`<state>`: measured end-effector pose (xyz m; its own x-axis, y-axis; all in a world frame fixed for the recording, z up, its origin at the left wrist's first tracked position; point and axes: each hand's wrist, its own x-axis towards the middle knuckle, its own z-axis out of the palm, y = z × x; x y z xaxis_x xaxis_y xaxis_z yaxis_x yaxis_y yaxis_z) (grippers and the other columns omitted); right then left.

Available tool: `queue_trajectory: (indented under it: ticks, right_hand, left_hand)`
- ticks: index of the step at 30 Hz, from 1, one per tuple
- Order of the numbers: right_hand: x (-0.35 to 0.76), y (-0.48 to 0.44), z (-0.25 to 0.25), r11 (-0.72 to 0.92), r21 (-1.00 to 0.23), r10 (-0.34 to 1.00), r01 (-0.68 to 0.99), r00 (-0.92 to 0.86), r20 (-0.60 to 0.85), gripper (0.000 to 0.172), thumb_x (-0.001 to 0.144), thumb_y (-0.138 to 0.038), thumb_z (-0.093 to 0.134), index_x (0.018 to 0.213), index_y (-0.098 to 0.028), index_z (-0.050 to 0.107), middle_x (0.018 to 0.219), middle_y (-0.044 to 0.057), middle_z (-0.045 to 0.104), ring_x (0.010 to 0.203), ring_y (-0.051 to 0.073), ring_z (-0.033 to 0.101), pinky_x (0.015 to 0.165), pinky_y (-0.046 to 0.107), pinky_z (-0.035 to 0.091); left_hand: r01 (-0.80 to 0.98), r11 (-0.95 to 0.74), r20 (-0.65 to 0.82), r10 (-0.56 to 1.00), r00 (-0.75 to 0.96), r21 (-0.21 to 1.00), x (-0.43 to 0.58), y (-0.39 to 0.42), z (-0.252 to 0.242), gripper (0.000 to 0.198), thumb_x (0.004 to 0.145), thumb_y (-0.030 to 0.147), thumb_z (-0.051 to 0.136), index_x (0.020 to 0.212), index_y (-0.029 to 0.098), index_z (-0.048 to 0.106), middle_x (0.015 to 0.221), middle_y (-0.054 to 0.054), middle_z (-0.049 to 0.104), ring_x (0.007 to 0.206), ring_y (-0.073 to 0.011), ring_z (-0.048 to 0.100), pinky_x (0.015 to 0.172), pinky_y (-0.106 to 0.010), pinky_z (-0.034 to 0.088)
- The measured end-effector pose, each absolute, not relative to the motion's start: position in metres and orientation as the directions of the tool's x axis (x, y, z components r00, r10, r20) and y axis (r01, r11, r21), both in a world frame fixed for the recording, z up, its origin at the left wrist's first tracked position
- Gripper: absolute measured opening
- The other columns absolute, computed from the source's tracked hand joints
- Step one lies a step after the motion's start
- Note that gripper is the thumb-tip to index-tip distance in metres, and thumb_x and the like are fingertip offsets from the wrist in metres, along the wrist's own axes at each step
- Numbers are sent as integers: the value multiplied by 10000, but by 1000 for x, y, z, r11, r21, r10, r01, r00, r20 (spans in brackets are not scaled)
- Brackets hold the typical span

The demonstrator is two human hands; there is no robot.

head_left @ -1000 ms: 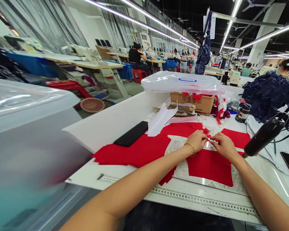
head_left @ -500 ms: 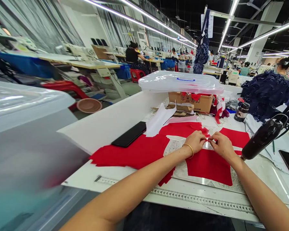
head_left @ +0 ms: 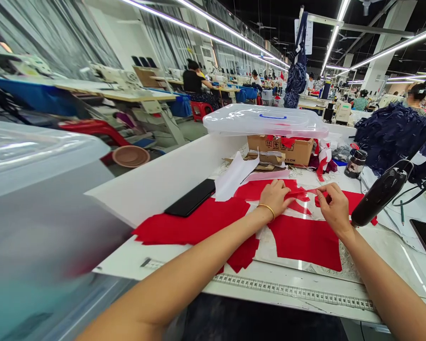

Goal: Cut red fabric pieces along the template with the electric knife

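The left hand (head_left: 275, 196) and the right hand (head_left: 333, 206) are positioned above the desk (head_left: 184, 258), each with the fingertips closed in a pinch on a narrow red strip (head_left: 307, 191), which spans the gap between them. The strip is located over the middle of the desk, behind a flat red fabric panel (head_left: 307, 241). A stack of red fabric (head_left: 195, 220) lies to the left, with a black flat case (head_left: 191, 198) resting against its rear edge. A measuring tape (head_left: 287, 289) runs along the front edge of the desk; its scale carries two-digit numerals that increase from left to right. The cardboard box (head_left: 296, 154) at the rear bears handling symbols and printing of which "CM" is legible. A clear plastic lid (head_left: 234, 118) with a blue handle is located above the box. The label of the dark jar (head_left: 356, 164) is too small to read. A black cylindrical device (head_left: 379, 196) stands tilted beside the right hand.
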<state>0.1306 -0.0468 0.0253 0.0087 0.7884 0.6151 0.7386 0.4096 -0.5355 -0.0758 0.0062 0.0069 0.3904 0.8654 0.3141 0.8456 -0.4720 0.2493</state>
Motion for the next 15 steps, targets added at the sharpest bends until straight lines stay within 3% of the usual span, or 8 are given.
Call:
queue_trajectory:
  ticks: [4,10,12,15]
  right_hand:
    - [132,-63,31,517,-494,699,699,-11,715,172,968,-276,502,821,-207,556,829,19,586,575,116,490,573,262,428]
    - [148,-109,27,663,-348,621,663,-226,751,122,989,-172,464,899,-214,535,848,38,614,648,125,576,542,238,474]
    - [160,-131,29,690,-329,586,644,-232,776,127,981,-128,470,922,-210,548,845,46,630,710,143,632,557,246,512]
    - [179,-166,32,706,-332,515,626,-132,847,136,946,-81,517,992,-191,581,889,67,667,762,163,677,536,247,544]
  left_hand:
    - [888,-413,352,877,328,201,-110,15,20,192,903,204,572,857,181,757,970,-113,633,1021,-294,550,871,-428,468]
    - [859,-468,334,859,388,208,-157,-18,41,223,918,219,522,860,205,737,920,-74,669,966,-247,592,901,-389,489]
    - [796,-529,277,844,458,295,-167,-42,52,235,929,252,502,855,206,720,904,-54,672,923,-219,608,895,-360,491]
    - [608,-552,91,778,622,570,-173,-81,78,311,958,400,493,820,203,690,876,-36,649,843,-182,610,836,-306,497]
